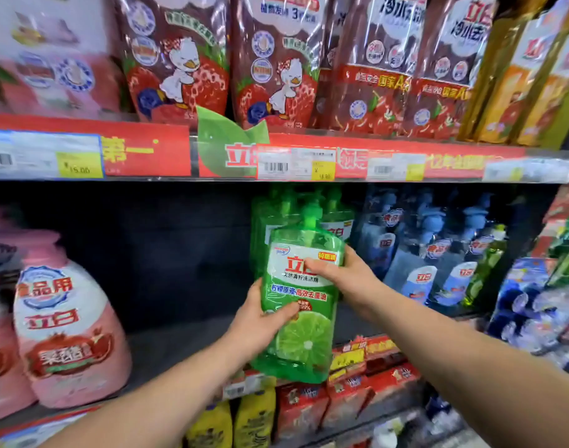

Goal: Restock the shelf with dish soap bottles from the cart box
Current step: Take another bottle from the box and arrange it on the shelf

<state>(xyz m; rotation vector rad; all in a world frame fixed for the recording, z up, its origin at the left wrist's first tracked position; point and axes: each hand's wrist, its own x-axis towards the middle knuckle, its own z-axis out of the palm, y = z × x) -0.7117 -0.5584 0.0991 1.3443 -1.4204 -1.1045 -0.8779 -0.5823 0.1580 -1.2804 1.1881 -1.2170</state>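
At shelf [166, 347] front, both hands grip upright green bottle [304, 321]: left hand [255, 321] low, right hand [344, 273] high.

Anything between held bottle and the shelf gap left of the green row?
Nothing visible: left hand and right hand hold the green bottle before the shelved green bottles; bare shelf to their left.

2 bare forearms, uncovered right to the frame edge: left forearm [166, 396] at 7 o'clock, right forearm [470, 357] at 4 o'clock. Near centre, left hand [257, 321] and right hand [348, 276] bare as well.
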